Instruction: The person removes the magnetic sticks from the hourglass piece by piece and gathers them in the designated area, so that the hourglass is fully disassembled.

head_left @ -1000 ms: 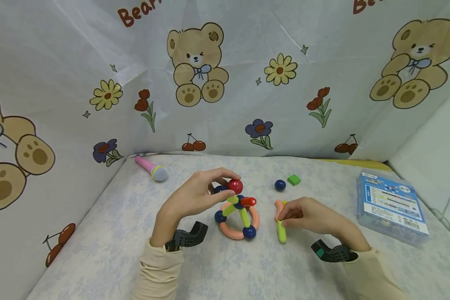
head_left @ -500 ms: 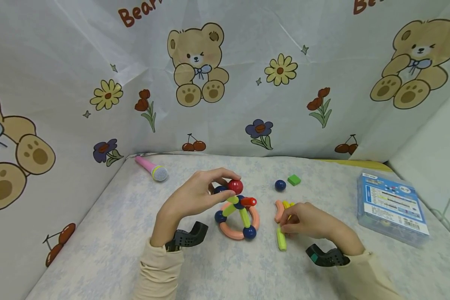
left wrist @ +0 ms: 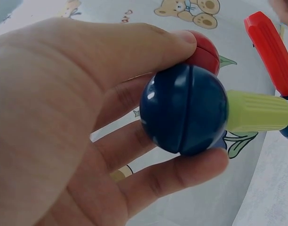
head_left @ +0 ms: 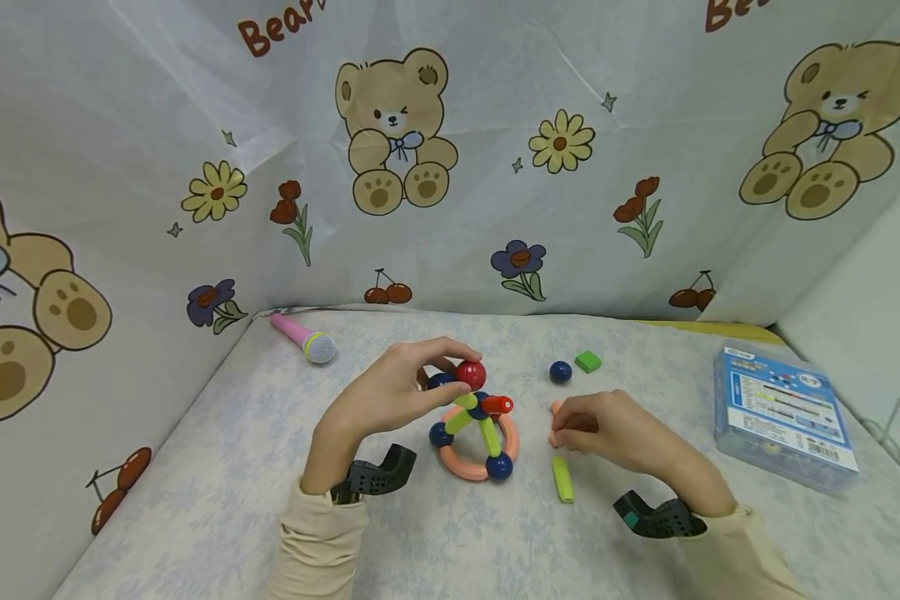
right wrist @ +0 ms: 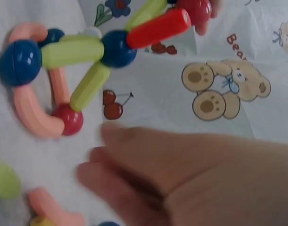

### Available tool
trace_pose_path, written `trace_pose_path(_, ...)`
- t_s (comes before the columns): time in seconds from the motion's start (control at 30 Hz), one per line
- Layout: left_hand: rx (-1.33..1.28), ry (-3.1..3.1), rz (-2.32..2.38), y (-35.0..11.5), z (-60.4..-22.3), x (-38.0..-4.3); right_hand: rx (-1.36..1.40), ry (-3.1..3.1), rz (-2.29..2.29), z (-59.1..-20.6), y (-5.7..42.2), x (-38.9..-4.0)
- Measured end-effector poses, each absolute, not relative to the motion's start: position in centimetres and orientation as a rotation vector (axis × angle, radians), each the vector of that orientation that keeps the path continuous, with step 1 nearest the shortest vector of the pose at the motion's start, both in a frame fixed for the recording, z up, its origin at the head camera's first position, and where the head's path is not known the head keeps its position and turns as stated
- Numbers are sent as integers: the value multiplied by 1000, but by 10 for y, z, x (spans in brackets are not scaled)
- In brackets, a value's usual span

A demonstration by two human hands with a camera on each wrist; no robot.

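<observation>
My left hand [head_left: 401, 383] holds a dark blue ball [left wrist: 184, 110] between thumb and fingers and also touches a red ball [head_left: 471, 375]. A lime stick [left wrist: 257, 112] joins the blue ball to a stick-and-ball frame with a red stick [head_left: 497, 405] sticking out. Lime legs run down to balls on a ring of curved pink sticks [head_left: 462, 466]. To the right, my right hand [head_left: 607, 433] hovers with loosely bent fingers, holding nothing visible. Below it lie a curved pink stick [right wrist: 54, 209] and a yellow piece [right wrist: 39, 221]. A loose lime stick [head_left: 562, 480] lies nearer the front.
Behind the right hand sit a loose dark blue ball [head_left: 560, 372] and a green block [head_left: 588, 361]. A clear plastic box with a blue label [head_left: 787, 408] stands at the right. A pink toy microphone [head_left: 300, 335] lies at the back left, before the bear-print sheet.
My right hand has set the lime stick down slightly nearer the front, let go, and shifted back over the pink stick. The left hand stays in place on the frame.
</observation>
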State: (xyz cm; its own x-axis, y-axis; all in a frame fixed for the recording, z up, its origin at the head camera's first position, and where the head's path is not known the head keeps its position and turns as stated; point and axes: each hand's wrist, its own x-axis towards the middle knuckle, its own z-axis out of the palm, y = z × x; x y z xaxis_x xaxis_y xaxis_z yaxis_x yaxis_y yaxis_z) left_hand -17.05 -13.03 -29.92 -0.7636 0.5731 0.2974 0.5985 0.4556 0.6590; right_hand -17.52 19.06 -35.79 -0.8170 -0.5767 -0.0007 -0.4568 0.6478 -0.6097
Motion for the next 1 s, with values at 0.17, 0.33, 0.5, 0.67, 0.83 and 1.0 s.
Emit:
trace_pose_path(0.17, -1075, -2653, -1230, -130, -299, -170, -983, 2855, -1110, -355, 175, -169)
trace_pose_path(0.33, -1104, -2632, -1243, -130, -300, -171, -1032, 2882, -1354, -356, 157, -160)
trace_pose_path(0.5, -1162, -2577, -1265, -128, -300, -172, -1040, 2866, -1489, -358, 143, -156)
trace_pose_path(0.67, -1178, -2552, -1274, -125, -301, -172, -1102, 2908, -1543, -362, 136, -155)
trace_pose_path(0.83, -1165, -2551, -1272, -122, -300, -172, -1148, 2898, -1675, -360, 130, -153)
trace_pose_path(1.0, -1166, -2528, -1304, -122, -301, -172, -1031, 2749, -1826, -358, 123, -149)
